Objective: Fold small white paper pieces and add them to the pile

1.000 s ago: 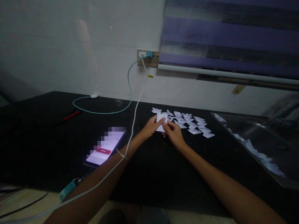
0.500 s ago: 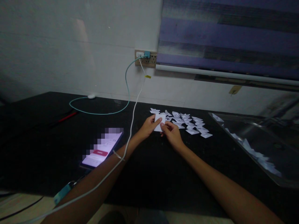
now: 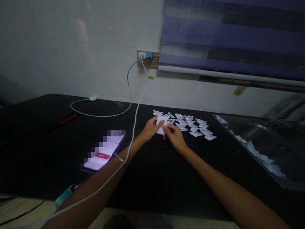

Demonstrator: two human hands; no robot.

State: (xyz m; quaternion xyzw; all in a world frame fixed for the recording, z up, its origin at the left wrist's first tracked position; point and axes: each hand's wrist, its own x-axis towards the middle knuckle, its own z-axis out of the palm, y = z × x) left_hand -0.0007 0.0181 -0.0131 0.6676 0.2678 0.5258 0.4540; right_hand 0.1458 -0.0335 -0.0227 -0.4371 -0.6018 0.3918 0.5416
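One small white folded-paper square (image 3: 160, 130) is held up between two hands above the black countertop (image 3: 152, 181). The left hand (image 3: 151, 128), at its 9 o'clock, grips it with the thumb flat across the face; the right hand (image 3: 175, 135), toward 4 o'clock, pinches it near its right edge. The thumbs cover part of it.

At 3 o'clock lie at least a dozen white pointed folded-paper pieces (image 3: 195, 134); overlap prevents an exact count. Beyond them is one grey sink-like basin (image 3: 269, 135), with more white paper shapes along its near side, uncountable.

At 8 o'clock lies one lit phone (image 3: 98, 163), partly pixelated. One white cable (image 3: 136, 117) passes in front of the left forearm. Near 12 o'clock, one tan socket panel (image 3: 147, 59) holds two plugs, white and blue. One purple-and-grey striped blind (image 3: 233, 41) hangs between 1 and 2 o'clock.
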